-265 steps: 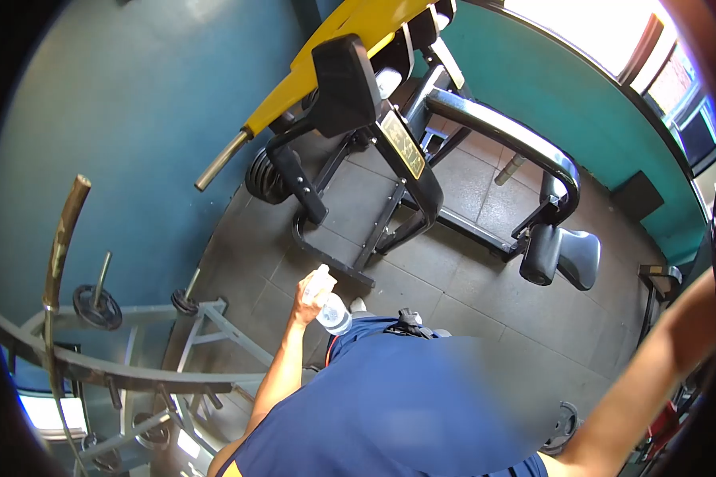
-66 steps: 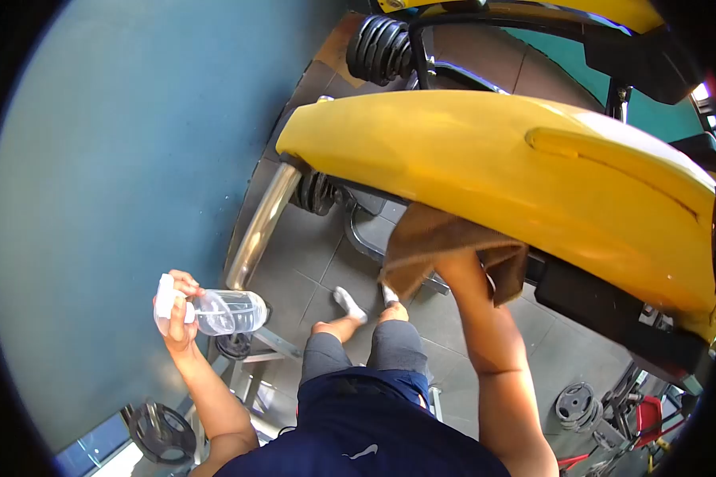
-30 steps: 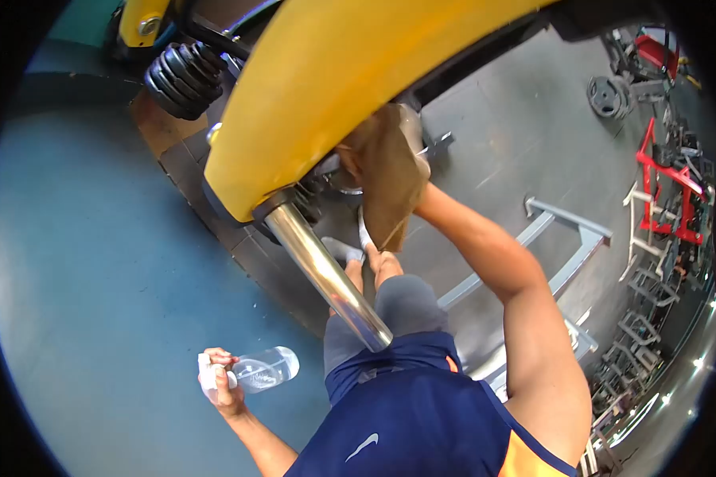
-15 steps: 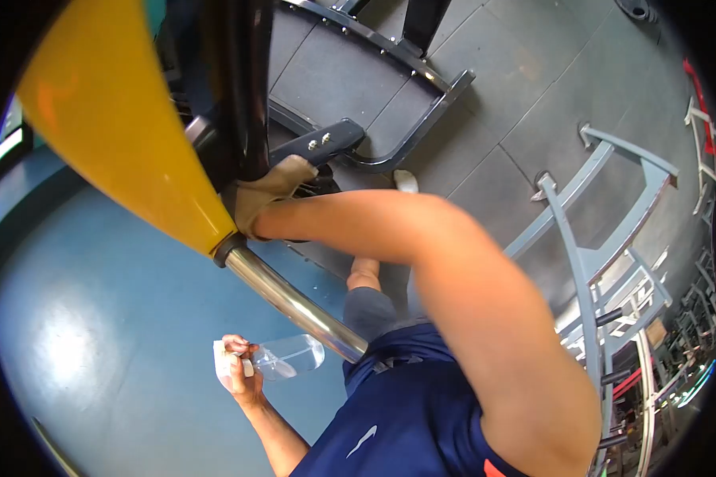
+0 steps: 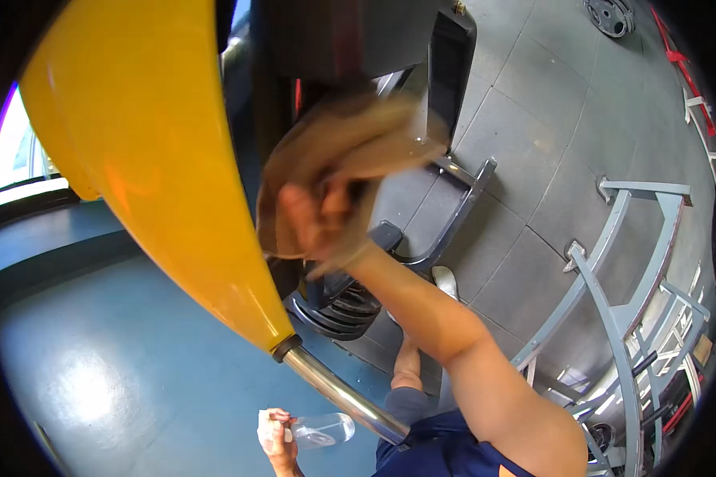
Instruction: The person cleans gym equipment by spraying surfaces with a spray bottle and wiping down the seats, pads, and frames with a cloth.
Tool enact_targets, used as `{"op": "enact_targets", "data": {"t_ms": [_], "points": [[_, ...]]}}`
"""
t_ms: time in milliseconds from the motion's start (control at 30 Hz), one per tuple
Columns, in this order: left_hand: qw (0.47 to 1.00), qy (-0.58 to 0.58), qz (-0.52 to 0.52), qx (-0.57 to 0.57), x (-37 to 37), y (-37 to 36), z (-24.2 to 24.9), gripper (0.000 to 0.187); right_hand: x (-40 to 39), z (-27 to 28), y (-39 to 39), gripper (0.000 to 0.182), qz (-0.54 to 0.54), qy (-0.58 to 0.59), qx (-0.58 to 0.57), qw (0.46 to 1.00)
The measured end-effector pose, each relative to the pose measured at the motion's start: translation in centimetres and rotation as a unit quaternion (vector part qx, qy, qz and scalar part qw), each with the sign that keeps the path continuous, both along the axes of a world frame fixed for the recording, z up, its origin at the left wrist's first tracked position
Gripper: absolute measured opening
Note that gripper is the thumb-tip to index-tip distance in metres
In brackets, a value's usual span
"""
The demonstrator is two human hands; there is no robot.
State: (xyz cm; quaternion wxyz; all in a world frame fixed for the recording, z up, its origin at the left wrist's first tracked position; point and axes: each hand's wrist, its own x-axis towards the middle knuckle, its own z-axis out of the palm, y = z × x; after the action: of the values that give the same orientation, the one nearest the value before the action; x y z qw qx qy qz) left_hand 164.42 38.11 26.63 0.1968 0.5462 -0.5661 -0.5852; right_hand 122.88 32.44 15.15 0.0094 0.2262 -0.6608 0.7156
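My left hand (image 5: 278,441), low in the view, is closed around the white head of a clear spray bottle (image 5: 326,430). The bottle lies nearly sideways, its body pointing right, with liquid and a thin tube inside. My right arm reaches up and forward. At its end my right hand (image 5: 317,219), blurred by motion, holds a brown cloth (image 5: 346,147). The cloth spreads over a black part of a gym machine (image 5: 342,40); its exact contact is hidden. Left of that hand rises the machine's yellow frame (image 5: 159,159), with a chrome tube (image 5: 346,393) below it.
Black weight plates (image 5: 338,314) sit below the cloth. A black base frame (image 5: 457,207) stands on grey floor tiles (image 5: 509,127). To the right is a grey metal rack (image 5: 605,310). Another plate stack (image 5: 610,16) lies at the far top right. Blue floor (image 5: 95,318) spans the left.
My right hand and the cloth have moved up and away from my body, and the cloth is now spread wider. My left hand still holds the spray bottle, lower in view.
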Motion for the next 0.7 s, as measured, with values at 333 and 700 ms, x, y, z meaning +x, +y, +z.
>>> {"op": "enact_targets", "data": {"t_ms": [333,700], "points": [[1.0,0.02,-0.022,-0.004,2.4,-0.6,0.4,0.029,-5.4,5.1,1.6,0.052,0.084,0.014,0.299,0.95],[0.999,0.019,0.043,0.019,4.9,1.2,1.0,0.031,10.9,-3.9,10.3,0.037,0.09,-0.125,0.21,0.965]]}}
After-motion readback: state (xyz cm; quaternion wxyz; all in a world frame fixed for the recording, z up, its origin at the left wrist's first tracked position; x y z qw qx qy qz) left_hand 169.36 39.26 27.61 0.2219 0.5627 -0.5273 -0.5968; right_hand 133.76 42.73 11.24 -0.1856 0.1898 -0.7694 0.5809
